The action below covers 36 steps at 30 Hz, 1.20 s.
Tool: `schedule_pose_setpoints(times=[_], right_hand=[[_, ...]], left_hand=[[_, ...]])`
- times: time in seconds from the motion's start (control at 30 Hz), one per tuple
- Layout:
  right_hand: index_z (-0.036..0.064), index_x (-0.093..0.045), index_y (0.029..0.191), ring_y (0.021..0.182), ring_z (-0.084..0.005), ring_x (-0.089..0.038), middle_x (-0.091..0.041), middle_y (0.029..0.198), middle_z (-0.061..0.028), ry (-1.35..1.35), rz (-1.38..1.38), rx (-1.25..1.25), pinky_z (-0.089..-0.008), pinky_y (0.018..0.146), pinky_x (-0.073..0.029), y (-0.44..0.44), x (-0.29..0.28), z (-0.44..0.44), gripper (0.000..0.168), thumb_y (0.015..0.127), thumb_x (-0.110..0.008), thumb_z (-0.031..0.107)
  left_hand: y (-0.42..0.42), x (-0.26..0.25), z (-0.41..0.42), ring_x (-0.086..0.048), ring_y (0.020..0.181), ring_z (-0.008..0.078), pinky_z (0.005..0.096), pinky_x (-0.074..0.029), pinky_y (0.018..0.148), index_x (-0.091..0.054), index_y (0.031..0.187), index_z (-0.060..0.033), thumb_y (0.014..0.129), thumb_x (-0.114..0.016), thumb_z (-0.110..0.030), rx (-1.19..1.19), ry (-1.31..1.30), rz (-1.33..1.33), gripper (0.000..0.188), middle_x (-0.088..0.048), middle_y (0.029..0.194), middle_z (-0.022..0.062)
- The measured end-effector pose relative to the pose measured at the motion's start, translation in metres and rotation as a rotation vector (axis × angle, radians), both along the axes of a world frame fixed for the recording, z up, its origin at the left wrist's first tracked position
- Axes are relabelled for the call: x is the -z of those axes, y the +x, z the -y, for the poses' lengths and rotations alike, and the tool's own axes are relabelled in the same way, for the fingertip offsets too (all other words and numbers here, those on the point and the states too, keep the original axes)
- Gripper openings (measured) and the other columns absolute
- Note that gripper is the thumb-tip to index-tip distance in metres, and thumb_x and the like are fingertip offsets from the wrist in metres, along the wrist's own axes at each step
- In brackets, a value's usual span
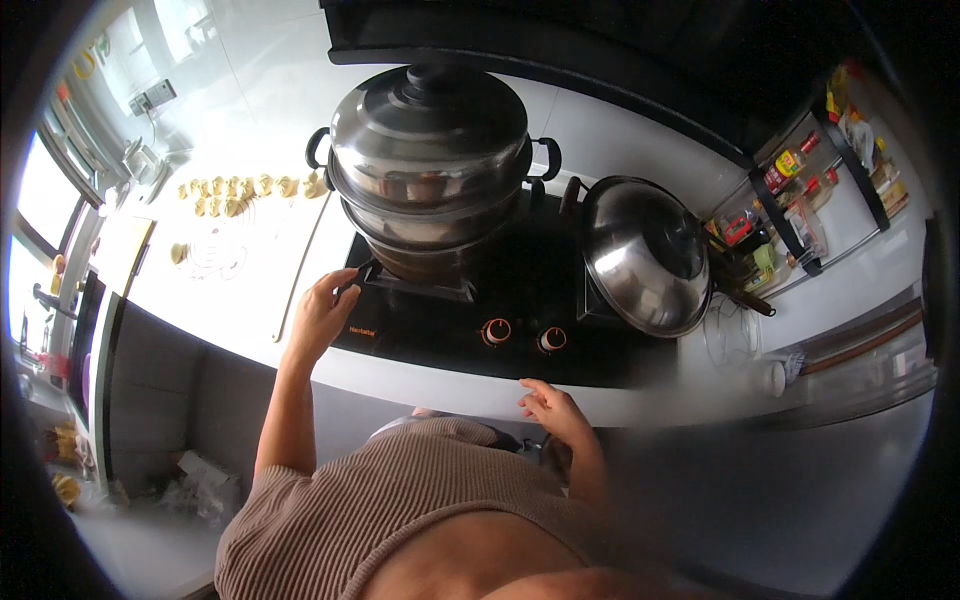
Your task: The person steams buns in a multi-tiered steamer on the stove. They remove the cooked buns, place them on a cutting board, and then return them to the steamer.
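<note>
A tall stainless-steel steamer pot [427,180] with a domed lid [427,112] and black handles stands over the left burner of a black glass gas hob [420,330]. My left hand [324,307] is at the hob's left edge, near the burner's pan support [420,285]. Its thumb and forefinger are apart with nothing seen between them; whether the fingertips touch the support I cannot tell. My right hand [555,409] hovers by the counter's front edge [420,386], fingers loosely bent and holding nothing. Two control knobs [496,331] sit on the hob between the hands.
A wok with a steel lid [645,255] occupies the right burner, its handle jutting right. Left of the hob, several shaped dough pieces [232,186] lie on a pale board [255,285]. Bottles [787,169] fill a rack at right. The range hood [570,60] overhangs the back.
</note>
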State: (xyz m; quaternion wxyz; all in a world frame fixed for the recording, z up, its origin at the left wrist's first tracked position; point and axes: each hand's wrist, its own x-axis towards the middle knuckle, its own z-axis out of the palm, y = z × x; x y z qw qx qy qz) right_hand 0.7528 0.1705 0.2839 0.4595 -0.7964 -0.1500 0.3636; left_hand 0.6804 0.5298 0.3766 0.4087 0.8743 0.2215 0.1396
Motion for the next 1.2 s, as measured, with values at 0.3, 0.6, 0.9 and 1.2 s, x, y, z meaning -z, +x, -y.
schedule_pose_setpoints(times=[0.3, 0.6, 0.9, 1.2], right_hand=[[0.003, -0.048, 0.116, 0.074, -0.0108, -0.055, -0.061, 0.088, -0.0074, 0.060, -0.030, -0.068, -0.0238, 0.070, -0.044, -0.005, 0.032, 0.026, 0.032, 0.086, -0.049, 0.014], [0.002, -0.048, 0.116, 0.073, -0.0134, -0.056, -0.061, 0.085, -0.0108, 0.062, -0.017, -0.044, -0.0252, 0.069, -0.045, -0.002, 0.045, 0.045, 0.034, 0.084, -0.051, 0.014], [0.003, -0.049, 0.115, 0.072, -0.0112, -0.056, -0.061, 0.087, -0.0087, -0.008, -0.056, -0.143, -0.0235, 0.067, -0.045, -0.006, 0.061, 0.046, 0.031, 0.085, -0.050, 0.012], [0.005, -0.054, 0.109, 0.074, -0.0122, -0.058, -0.062, 0.086, -0.0087, -0.149, -0.042, -0.082, -0.0246, 0.069, -0.047, -0.011, 0.071, 0.036, 0.026, 0.085, -0.050, 0.013]], left_hand=[[0.008, -0.007, 0.030, -0.059, 0.087, 0.0244, 0.0325, -0.048, 0.073, -0.053, 0.111, -0.0023, 0.086, -0.051, -0.018, 0.083, 0.113, -0.002, 0.030, -0.058, 0.104, 0.0148], [0.006, -0.010, 0.053, -0.058, 0.085, 0.0235, 0.0316, -0.049, 0.074, -0.054, 0.110, -0.0040, 0.086, -0.051, -0.022, 0.060, 0.082, -0.105, 0.030, -0.057, 0.106, 0.0150], [-0.011, 0.005, 0.062, -0.059, 0.091, 0.0256, 0.0347, -0.048, 0.078, -0.053, 0.111, -0.0045, 0.085, -0.052, -0.022, 0.047, 0.039, -0.260, 0.031, -0.057, 0.107, 0.0153], [-0.032, 0.026, 0.027, -0.059, 0.088, 0.0280, 0.0334, -0.046, 0.078, -0.056, 0.105, -0.0016, 0.084, -0.051, -0.024, 0.102, 0.187, -0.386, 0.031, -0.058, 0.102, 0.0163]])
